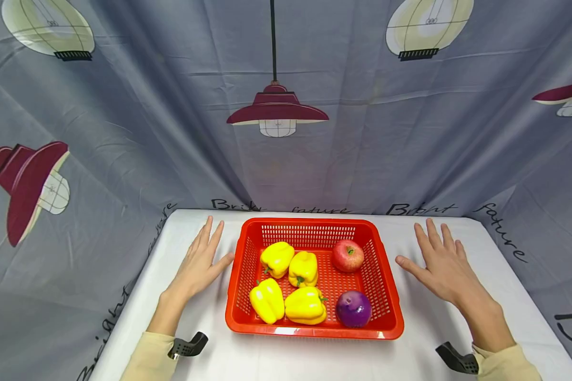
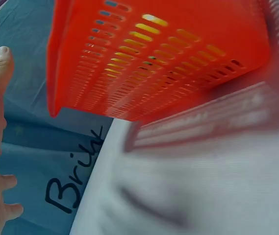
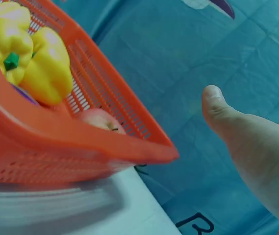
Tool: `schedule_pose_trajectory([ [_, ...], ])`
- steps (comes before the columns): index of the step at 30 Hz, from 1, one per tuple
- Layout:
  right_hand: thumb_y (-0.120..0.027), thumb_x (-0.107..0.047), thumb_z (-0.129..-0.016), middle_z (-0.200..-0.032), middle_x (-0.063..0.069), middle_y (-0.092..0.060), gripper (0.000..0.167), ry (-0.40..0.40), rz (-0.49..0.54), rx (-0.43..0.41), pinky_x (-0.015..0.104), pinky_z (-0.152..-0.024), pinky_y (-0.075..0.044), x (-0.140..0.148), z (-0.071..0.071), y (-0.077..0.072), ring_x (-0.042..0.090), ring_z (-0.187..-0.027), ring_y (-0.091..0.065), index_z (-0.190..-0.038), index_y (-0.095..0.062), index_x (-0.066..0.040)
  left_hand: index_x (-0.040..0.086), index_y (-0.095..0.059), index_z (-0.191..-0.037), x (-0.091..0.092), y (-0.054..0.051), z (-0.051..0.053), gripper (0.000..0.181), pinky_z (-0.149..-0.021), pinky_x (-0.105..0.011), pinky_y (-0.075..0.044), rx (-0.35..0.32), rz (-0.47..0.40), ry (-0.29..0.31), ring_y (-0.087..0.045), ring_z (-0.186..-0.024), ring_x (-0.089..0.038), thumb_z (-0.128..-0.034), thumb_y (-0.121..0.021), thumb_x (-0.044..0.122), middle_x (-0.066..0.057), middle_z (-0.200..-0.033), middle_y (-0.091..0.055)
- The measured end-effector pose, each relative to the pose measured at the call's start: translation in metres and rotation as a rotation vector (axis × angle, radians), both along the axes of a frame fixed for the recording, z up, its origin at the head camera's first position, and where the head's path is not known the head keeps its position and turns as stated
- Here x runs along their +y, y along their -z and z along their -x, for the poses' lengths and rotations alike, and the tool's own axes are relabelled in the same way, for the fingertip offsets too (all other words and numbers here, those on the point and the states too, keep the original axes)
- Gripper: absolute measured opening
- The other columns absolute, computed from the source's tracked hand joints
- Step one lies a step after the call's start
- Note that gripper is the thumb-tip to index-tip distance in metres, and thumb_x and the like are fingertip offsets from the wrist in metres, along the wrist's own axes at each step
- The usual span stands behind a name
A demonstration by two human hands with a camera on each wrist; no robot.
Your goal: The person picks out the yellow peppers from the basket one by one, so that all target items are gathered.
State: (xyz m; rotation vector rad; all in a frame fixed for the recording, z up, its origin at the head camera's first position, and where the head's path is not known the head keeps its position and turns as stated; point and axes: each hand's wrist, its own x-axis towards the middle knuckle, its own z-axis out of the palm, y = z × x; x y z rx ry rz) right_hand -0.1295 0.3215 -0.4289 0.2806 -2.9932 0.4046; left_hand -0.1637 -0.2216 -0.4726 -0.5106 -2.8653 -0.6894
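A red plastic basket (image 1: 314, 331) stands in the middle of the white table. Several yellow bell peppers (image 1: 267, 300) lie in its left half. On its right side are a red apple (image 1: 348, 255), towards the back, and a round purple thing (image 1: 354, 309) in front, its kind unclear. To the left of the basket my left hand (image 1: 198, 263) is held with straight, spread fingers, holding nothing; its thumb comes close to the rim. My right hand (image 1: 444, 266) is spread likewise to the right, apart from the basket and holding nothing.
The white tabletop (image 1: 333, 360) runs around the basket. Behind and at both sides hangs a grey-blue curtain (image 1: 286, 169) printed with lamps and lettering. Each wrist carries a black camera mount, such as the left mount (image 1: 188, 345).
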Motion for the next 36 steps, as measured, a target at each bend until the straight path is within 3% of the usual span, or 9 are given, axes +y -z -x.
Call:
schedule_pose_trajectory([
  [9, -0.057, -0.054, -0.097, -0.163, 0.032, -0.009, 0.093, -0.07, 0.086, -0.044, 0.073, -0.111, -0.004, -0.007, -0.004, -0.012, 0.056, -0.146, -0.004, -0.159, -0.016, 0.002, 0.021, -0.015, -0.164, 0.014, 0.019, -0.005, 0.089, -0.11, -0.068, -0.026, -0.03, -0.097, 0.075, -0.02, -0.149, -0.043, -0.0949, -0.064, 0.048, -0.008, -0.17, -0.001],
  [20, -0.06, -0.049, -0.098, -0.162, 0.031, -0.013, 0.09, -0.126, 0.134, -0.048, 0.064, -0.116, -0.006, -0.012, -0.008, -0.014, 0.056, -0.145, -0.011, -0.158, -0.019, 0.004, 0.022, -0.02, -0.163, 0.018, 0.039, -0.005, 0.079, -0.112, -0.065, -0.024, -0.046, -0.24, 0.157, -0.021, -0.15, -0.034, -0.0972, -0.063, 0.033, 0.0, -0.169, -0.007],
  [28, -0.06, -0.048, -0.098, -0.163, 0.03, -0.012, 0.09, -0.117, 0.204, -0.084, 0.07, -0.113, -0.011, -0.013, -0.001, -0.012, 0.052, -0.148, -0.009, -0.159, -0.018, 0.004, 0.02, -0.027, -0.161, 0.022, 0.043, -0.001, 0.072, -0.111, -0.068, -0.022, -0.073, -0.348, 0.261, -0.019, -0.151, -0.036, -0.0983, -0.06, 0.033, -0.011, -0.168, -0.012],
  [36, -0.062, -0.046, -0.097, -0.163, 0.028, -0.014, 0.09, -0.114, 0.276, -0.113, 0.077, -0.105, -0.018, -0.016, 0.006, -0.007, 0.049, -0.148, -0.012, -0.159, -0.018, 0.002, 0.013, -0.035, -0.158, 0.022, 0.045, 0.001, 0.069, -0.11, -0.07, -0.024, -0.039, -0.37, 0.301, -0.021, -0.15, -0.035, -0.0973, -0.059, 0.033, -0.006, -0.169, -0.012],
])
